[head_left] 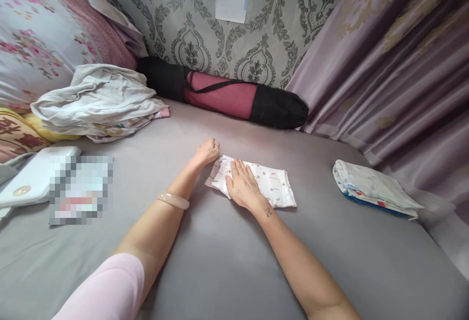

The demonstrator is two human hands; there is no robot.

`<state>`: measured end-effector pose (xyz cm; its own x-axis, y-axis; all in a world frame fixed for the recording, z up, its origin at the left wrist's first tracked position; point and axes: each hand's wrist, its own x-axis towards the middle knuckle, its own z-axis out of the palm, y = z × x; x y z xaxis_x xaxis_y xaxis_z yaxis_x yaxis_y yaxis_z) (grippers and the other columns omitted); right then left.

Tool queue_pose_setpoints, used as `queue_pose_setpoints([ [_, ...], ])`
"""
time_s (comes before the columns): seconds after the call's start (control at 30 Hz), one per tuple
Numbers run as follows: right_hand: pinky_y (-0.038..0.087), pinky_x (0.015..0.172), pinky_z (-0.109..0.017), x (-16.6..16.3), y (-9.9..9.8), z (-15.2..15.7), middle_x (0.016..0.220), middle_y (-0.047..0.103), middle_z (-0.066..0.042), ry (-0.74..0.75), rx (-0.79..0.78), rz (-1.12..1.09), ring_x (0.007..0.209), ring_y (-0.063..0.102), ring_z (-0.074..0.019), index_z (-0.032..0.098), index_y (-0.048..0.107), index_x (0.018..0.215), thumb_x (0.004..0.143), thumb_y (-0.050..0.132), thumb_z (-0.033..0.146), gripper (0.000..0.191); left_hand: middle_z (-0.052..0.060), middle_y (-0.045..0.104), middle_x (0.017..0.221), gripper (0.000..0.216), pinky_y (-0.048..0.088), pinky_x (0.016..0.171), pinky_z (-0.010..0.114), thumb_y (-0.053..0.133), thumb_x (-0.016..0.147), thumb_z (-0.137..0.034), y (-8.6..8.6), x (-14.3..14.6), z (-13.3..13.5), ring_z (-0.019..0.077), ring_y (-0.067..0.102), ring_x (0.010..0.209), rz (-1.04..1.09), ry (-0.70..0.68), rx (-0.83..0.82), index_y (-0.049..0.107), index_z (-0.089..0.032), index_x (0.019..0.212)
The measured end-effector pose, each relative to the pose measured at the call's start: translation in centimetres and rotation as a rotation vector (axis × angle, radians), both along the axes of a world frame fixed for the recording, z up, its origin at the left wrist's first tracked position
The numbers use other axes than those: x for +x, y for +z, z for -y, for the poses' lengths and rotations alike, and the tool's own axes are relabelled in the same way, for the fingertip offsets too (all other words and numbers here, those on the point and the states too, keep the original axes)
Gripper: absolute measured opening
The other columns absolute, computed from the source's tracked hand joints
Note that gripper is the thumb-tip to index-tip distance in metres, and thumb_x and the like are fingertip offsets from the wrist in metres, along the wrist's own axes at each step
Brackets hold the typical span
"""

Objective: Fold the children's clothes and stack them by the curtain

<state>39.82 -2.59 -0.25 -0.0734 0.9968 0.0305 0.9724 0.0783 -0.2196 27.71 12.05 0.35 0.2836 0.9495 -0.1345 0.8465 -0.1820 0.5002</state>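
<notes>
A white cloth with a small coloured print point(273, 183) lies folded into a flat rectangle on the grey sheet. My right hand point(244, 183) rests palm down on its left part, fingers stretched out and holding nothing. At the cloth's far left corner is my left hand point(208, 151), closed with its fingers curled under. Whether those fingers grip the cloth's edge is hidden by the hand itself. A pale bangle point(173, 200) circles my left forearm.
Folded cloths point(375, 188) are stacked at the right. A crumpled whitish garment point(98, 97) lies at the far left, above a white device point(40, 173) and a blurred-out flat packet point(82, 188). A pink-and-black rolled bag point(222, 94) lies along the patterned wall. Curtains point(351, 61) hang at right.
</notes>
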Motion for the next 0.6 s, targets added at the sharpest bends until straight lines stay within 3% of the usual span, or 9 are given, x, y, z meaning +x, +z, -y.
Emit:
queue_pose_setpoints([
  [0.17, 0.011, 0.122, -0.046, -1.8, 0.5, 0.3, 0.16, 0.019, -0.014, 0.086, 0.114, -0.024, 0.15, 0.01, -0.0245, 0.003, 0.024, 0.153, 0.1, 0.023, 0.036, 0.062, 0.02, 0.05, 0.143, 0.048, 0.037, 0.107, 0.035, 0.028, 0.097, -0.03, -0.4, -0.1, -0.4, 0.0252, 0.047, 0.134, 0.015, 0.001, 0.006, 0.047, -0.008, 0.136],
  [0.33, 0.012, 0.122, -0.042, -2.9, -0.5, 0.7, 0.16, 0.02, -0.016, 0.164, 0.032, -0.038, 0.149, 0.014, -0.0236, 0.002, 0.028, 0.151, 0.1, 0.025, 0.035, 0.061, 0.019, 0.056, 0.138, 0.047, 0.04, 0.102, 0.031, 0.029, 0.097, -0.03, 0.2, -0.2, 0.0, 0.0245, 0.053, 0.128, -0.006, 0.0, 0.014, 0.05, -0.009, 0.134],
  [0.5, 0.011, 0.122, -0.042, -2.7, -0.4, 0.7, 0.16, 0.022, -0.017, 0.159, 0.022, -0.11, 0.149, 0.015, -0.0244, 0.002, 0.031, 0.15, 0.1, 0.029, 0.035, 0.059, 0.019, 0.068, 0.117, 0.038, 0.045, 0.091, 0.032, 0.038, 0.092, -0.033, 1.4, -0.5, 0.7, 0.0281, 0.063, 0.112, -0.066, -0.032, 0.036, 0.065, -0.012, 0.11],
  [0.6, 0.01, 0.122, -0.041, -2.2, -0.1, 0.7, 0.159, 0.025, -0.016, 0.175, 0.026, -0.194, 0.149, 0.015, -0.0219, 0.004, 0.032, 0.149, 0.1, 0.031, 0.033, 0.057, 0.013, 0.074, 0.083, 0.036, 0.049, 0.075, 0.028, 0.042, 0.09, -0.039, 2.0, -0.7, 1.0, 0.0246, 0.069, 0.085, -0.105, -0.109, -0.078, 0.068, -0.016, 0.083],
])
